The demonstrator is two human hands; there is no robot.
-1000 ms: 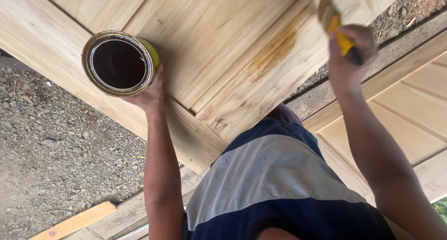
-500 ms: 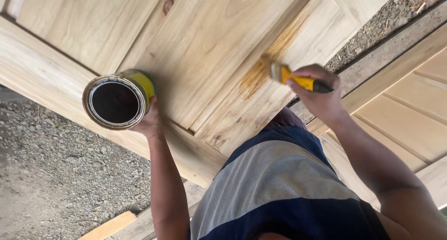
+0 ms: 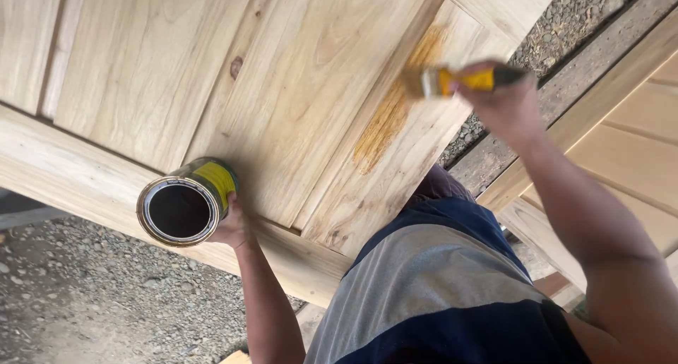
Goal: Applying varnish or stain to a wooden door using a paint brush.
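Since half a second ago the right hand (image 3: pixel 505 99) has carried the paintbrush (image 3: pixel 459 80) up and away along the wooden door panel (image 3: pixel 282 88), so the bristles now sit near the top of the amber stain streak (image 3: pixel 392 110) instead of at its lower part. That hand's fingers are clenched around the brush's yellow-and-black handle; the brush is blurred, so whether the bristles actually touch the wood is hard to say, though they seem to lie on it.

The streak runs down and away from the bristles along a groove of the panel, darker than the pale bare wood on either side.

The left hand (image 3: pixel 233 226) holds the open round can (image 3: pixel 185 205), fingers wrapped against its yellow side, its dark mouth turned toward the camera. The can stands on the lower rail of the door, well apart from the brush, and has shifted a little further from it than before.

Below both hands is the person's grey-and-navy striped shirt (image 3: pixel 438 293). Beyond the left fingers lies gravel ground (image 3: pixel 85 307); beyond the right fingers a second wooden panel (image 3: pixel 635 124) lies beside a strip of gravel.
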